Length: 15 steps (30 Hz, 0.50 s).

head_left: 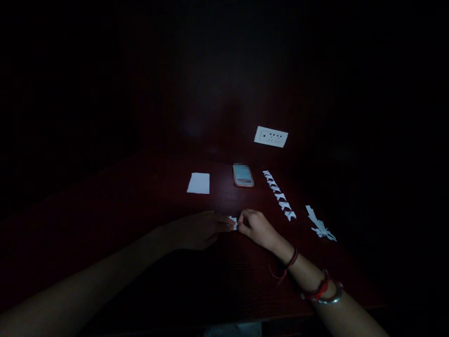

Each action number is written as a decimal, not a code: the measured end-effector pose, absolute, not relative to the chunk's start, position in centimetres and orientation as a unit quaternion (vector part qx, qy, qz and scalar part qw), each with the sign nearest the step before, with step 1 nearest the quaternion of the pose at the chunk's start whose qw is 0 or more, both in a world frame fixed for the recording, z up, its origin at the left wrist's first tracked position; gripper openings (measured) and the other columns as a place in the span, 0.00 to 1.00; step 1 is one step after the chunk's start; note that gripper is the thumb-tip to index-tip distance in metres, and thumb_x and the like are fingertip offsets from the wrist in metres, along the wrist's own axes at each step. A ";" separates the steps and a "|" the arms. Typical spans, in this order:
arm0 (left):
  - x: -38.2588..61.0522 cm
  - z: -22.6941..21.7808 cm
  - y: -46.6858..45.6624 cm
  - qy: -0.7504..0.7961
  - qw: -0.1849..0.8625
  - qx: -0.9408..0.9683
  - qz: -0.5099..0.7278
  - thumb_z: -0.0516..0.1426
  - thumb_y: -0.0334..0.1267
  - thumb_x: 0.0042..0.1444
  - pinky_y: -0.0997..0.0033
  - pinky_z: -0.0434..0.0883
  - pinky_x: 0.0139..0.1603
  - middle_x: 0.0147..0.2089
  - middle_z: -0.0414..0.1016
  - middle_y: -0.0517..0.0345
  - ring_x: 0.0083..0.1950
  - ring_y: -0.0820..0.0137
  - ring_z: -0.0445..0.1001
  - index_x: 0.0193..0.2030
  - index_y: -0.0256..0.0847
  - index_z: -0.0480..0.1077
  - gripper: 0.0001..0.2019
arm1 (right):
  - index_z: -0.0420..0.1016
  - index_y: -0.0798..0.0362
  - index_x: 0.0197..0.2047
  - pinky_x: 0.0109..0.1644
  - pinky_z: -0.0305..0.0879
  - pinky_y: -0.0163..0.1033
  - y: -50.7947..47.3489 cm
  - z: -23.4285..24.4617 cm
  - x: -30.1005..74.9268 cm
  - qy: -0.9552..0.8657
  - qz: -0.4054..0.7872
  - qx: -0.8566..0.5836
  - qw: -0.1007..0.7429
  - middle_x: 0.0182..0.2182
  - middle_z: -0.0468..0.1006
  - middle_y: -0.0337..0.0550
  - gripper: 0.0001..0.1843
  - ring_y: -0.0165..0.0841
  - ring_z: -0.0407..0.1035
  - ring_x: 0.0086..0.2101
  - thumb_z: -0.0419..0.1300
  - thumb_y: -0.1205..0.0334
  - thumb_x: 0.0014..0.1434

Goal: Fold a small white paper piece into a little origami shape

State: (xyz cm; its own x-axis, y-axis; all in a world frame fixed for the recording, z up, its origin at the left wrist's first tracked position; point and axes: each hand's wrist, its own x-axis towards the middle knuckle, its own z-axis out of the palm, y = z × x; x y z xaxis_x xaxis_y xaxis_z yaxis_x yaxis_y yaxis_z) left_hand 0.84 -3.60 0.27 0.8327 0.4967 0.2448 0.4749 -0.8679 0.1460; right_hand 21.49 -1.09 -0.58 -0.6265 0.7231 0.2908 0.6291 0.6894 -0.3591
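A small folded piece of white paper [233,220] lies between my two hands, low over the dark red table. My left hand [201,229] has its fingers pressed together on the paper's left side, a ring showing on one of them. From the right, my right hand [257,229] pinches at the paper's edge with thumb and curled fingers. The fingertips cover part of the paper, so its full shape is hidden. To the right of my right hand runs a row of small folded white paper pieces [279,195], laid out in a slanting line.
A white square of paper [199,183] lies flat at the back left. Beside it is a blurred bluish rectangular object [243,175]. Several white paper strips [321,227] lie in a pile at the right. A white wall socket [271,136] is behind. The surroundings are very dark.
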 end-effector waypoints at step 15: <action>1.2 1.1 -4.2 0.249 0.030 0.958 0.140 0.46 0.24 0.48 0.64 0.55 0.53 0.53 0.60 0.57 0.52 0.68 0.57 0.52 0.41 0.55 0.23 | 0.65 0.55 0.36 0.35 0.57 0.30 -2.6 0.9 22.0 -0.935 0.022 -0.322 0.145 0.30 0.66 0.41 0.09 0.26 0.62 0.31 0.46 0.66 0.55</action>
State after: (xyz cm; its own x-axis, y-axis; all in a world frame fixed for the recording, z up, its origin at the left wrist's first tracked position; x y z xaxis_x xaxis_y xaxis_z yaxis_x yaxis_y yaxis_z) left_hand 1.23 -4.24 1.09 0.8372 0.4848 0.2533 0.4680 -0.8746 0.1270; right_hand 21.99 -2.64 0.92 -0.7510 0.6084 0.2565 0.5956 0.7919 -0.1346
